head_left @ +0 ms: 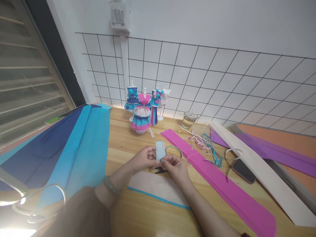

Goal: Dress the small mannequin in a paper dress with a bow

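Between my two hands stands a small pale piece of paper or cloth [160, 150] with thin blue edges at top and bottom. My left hand [147, 158] pinches it at its left side and lower corner. The fingers of my right hand [174, 166] are closed on its lower right corner. Just beneath my hands lies a larger white sheet [158, 187] with a blue strip along its near edge. A roll of clear tape [174, 150] is right behind my right hand. Some small dark object [160, 170], mostly hidden, lies under my hands.
Little dress forms in blue and pink dresses [141, 113] stand near the wall. Left are blue sheets [91, 144]. Right lie a pink strip [217, 177], a white strip [261, 171], purple paper [274, 149], tangled ribbons [216, 156], a phone [244, 171] and a glass jar [189, 119].
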